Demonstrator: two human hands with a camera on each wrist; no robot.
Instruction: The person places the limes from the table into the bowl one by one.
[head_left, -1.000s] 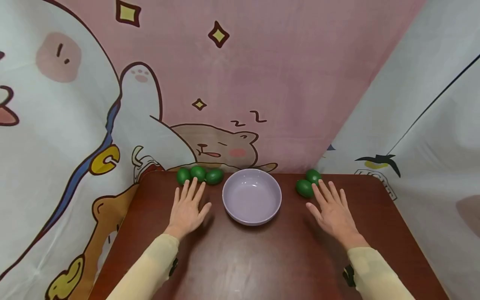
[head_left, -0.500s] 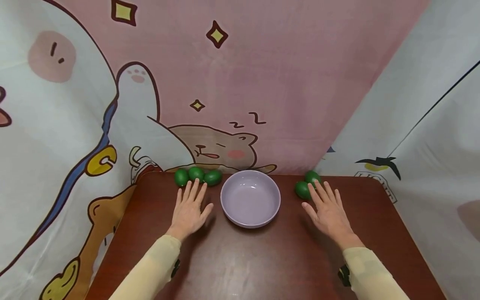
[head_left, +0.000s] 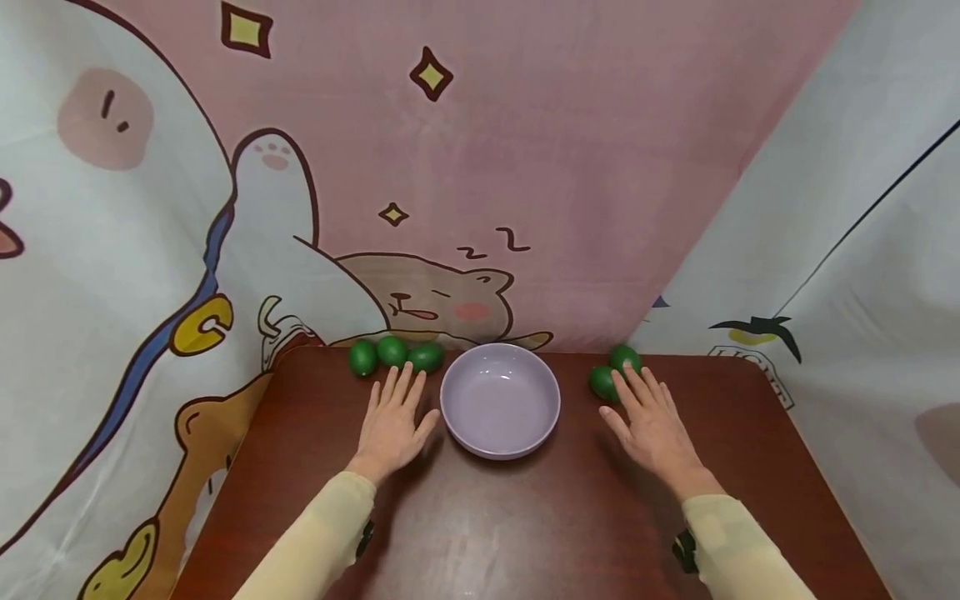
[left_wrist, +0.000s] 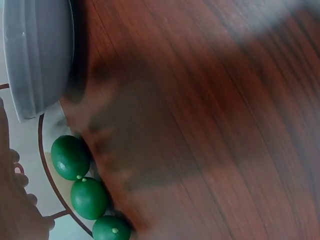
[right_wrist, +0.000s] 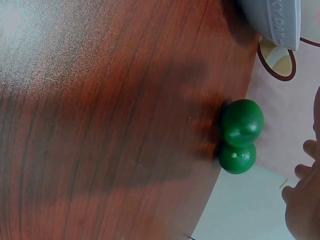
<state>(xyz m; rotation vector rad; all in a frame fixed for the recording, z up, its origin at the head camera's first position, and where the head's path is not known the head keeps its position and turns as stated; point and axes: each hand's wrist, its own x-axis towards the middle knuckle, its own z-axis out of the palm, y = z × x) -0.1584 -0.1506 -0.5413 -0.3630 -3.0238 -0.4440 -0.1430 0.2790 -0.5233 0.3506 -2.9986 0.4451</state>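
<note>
Both hands hover over the table with fingers spread and nothing held. My left hand (head_left: 393,427) is just left of a round lilac bowl (head_left: 500,402), its fingertips near three green limes; the one closest to the bowl is a lime (head_left: 426,357). In the left wrist view those limes sit in a row, a middle lime (left_wrist: 89,198) among them, beyond the bowl's side (left_wrist: 40,55). My right hand (head_left: 657,433) stays right of the bowl, its fingers partly covering two more limes, a nearer lime (head_left: 603,383) and a farther lime (head_left: 625,358). The right wrist view shows this pair touching (right_wrist: 242,122).
The dark red-brown wooden table (head_left: 480,525) reaches back to a hanging cloth (head_left: 585,167) printed with cartoon animals. All the limes lie close to the table's back edge. Dark shadows of the hands fall on the wood.
My left hand has shifted right, toward the bowl. My right hand has moved slightly left. The bowl and limes stay where they were; the head view has tilted a little.
</note>
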